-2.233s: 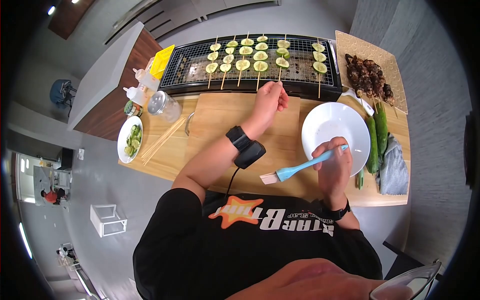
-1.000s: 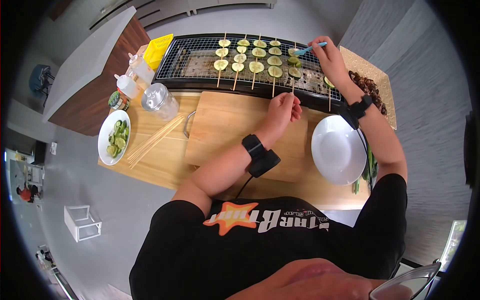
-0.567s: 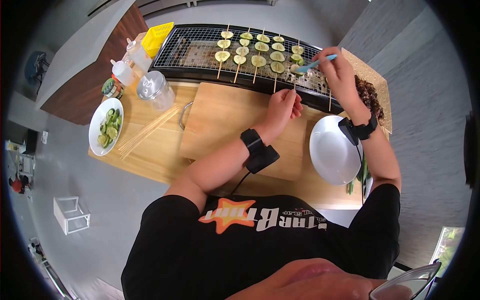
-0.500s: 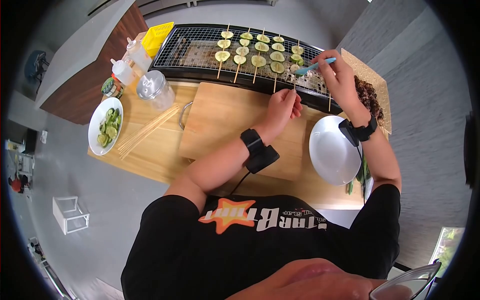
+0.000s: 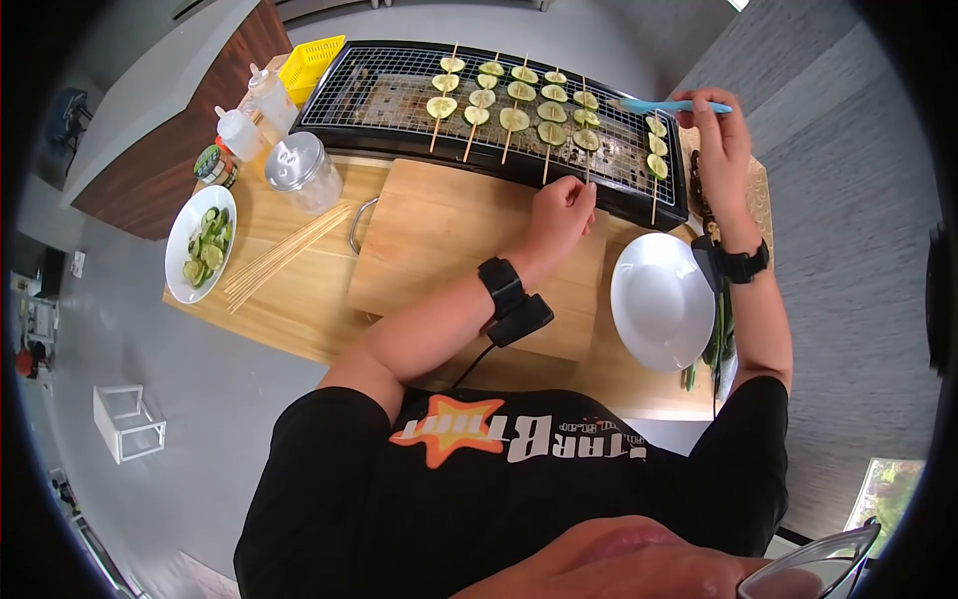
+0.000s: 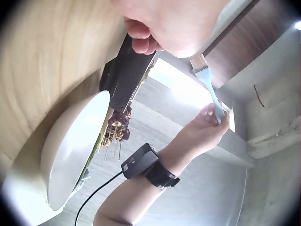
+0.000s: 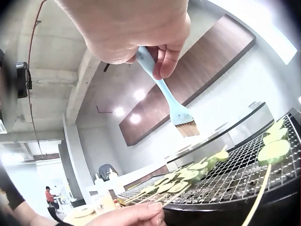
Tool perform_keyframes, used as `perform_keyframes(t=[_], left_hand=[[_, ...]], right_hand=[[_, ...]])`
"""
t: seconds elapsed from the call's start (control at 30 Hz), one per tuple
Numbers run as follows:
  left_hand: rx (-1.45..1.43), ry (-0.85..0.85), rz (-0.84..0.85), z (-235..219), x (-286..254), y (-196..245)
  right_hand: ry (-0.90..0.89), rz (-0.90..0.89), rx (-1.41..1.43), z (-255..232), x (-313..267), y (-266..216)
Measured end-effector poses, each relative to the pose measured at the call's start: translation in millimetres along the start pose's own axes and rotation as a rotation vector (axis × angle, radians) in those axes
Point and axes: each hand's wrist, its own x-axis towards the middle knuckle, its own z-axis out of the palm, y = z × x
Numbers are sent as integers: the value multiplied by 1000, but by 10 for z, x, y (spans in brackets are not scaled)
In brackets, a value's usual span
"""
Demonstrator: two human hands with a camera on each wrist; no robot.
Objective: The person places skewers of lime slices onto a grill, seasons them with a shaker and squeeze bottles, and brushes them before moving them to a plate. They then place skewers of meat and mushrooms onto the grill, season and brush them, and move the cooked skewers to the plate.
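In the head view my left hand (image 5: 561, 218) pinches the lower end of a skewer of green slices (image 5: 587, 118) lying on the grill (image 5: 389, 95). My right hand (image 5: 722, 140) grips a light-blue brush (image 5: 667, 106) above the grill's right part, near the rightmost skewer (image 5: 656, 150). The right wrist view has the brush (image 7: 176, 109) in my right hand (image 7: 136, 28), its bristles in the air above the slices; my left hand (image 7: 129, 215) is at a skewer end below. The left wrist view shows my left hand (image 6: 174, 23) and my raised right hand (image 6: 200, 134).
A wooden board (image 5: 469, 260) lies before the grill, with a white bowl (image 5: 663, 301) to its right. At left are loose skewers (image 5: 289, 258), a bowl of slices (image 5: 201, 245), a glass jar (image 5: 304, 178), bottles (image 5: 239, 135) and a yellow basket (image 5: 312, 65). Browned skewers (image 6: 117, 128) stand beyond the right.
My right hand has lifted the brush off the slices of the skewer pinched by my left hand and moved it right and farther back. The left hand keeps its pinch.
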Motion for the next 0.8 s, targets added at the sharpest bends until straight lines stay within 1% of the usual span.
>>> perform_keyframes(t=[0.13,0.27,0.3,0.4,0.5,0.6,0.63,0.73,0.77,0.8], left_hand=[[-37,25,-29,10,18,-17],[-63,29,-27,1,37,-65],[-68,31,-27,-3,43,-71],[-93,40,-37,-9,51,-77],[-126,47,-51,8,43,-71],[-116,50,-74,6,46,-64],[-116,48,-72,4,47,-65],[-118,47,-66,-2,43,-63],[-117,45,-64,-5,39,-52],[-114,41,-63,-4,29,-41]], right_hand=[[-49,21,45,211,83,261],[-215,17,-93,318,172,668],[-224,80,-91,328,164,736],[-118,54,-104,325,112,469],[-146,56,-17,302,12,289],[-277,79,-142,333,-103,139],[-244,34,-136,317,-112,141],[-92,6,41,322,-121,54],[-175,74,-33,287,-128,32],[-205,88,-63,277,-164,46]])
